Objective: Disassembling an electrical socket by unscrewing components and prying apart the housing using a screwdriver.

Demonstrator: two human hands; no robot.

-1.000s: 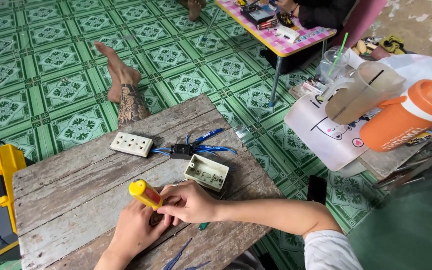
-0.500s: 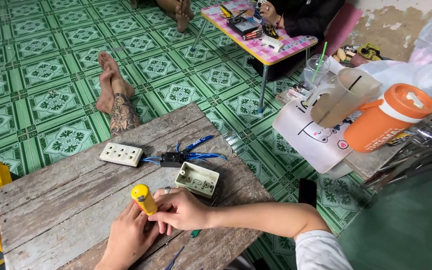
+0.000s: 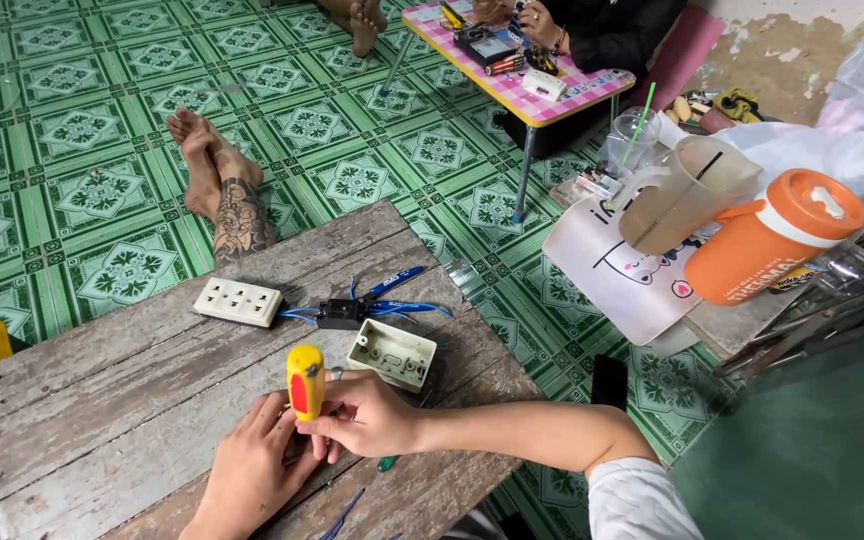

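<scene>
Since the earlier frames the view has tipped upward a little, so both hands now sit lower in it, while the screwdriver has stayed upright between them and the parts on the boards have not shifted. Nearest, the left hand (image 3: 252, 475) lies palm-down on the worn wooden table (image 3: 102, 420), its fingers curled together around something small under the tool; what that is cannot be made out. Touching it from the right, the right hand (image 3: 367, 415) has thumb and fingers clamped low on the yellow-and-red screwdriver (image 3: 305, 380), whose handle stands vertical above both hands and whose tip is hidden. A green-handled tool (image 3: 388, 463) peeks out just under the right wrist. Judging by the grip, this looks like driving or loosening a screw in a small held part, and the next move would call for steady downward pressure with the shaft kept plumb so the tip does not slip. Just beyond the hands lies an open socket housing (image 3: 392, 353), hollow side up, and behind it a black block with blue wires (image 3: 352, 310) fanning right. To its left, apart from it, rests a white socket faceplate (image 3: 238, 301). Farther off, a person's bare feet (image 3: 214, 175) rest on the green patterned floor (image 3: 82, 130), and an orange jug (image 3: 772, 235) stands at the right, near a small pink-topped table (image 3: 552, 95).
</scene>
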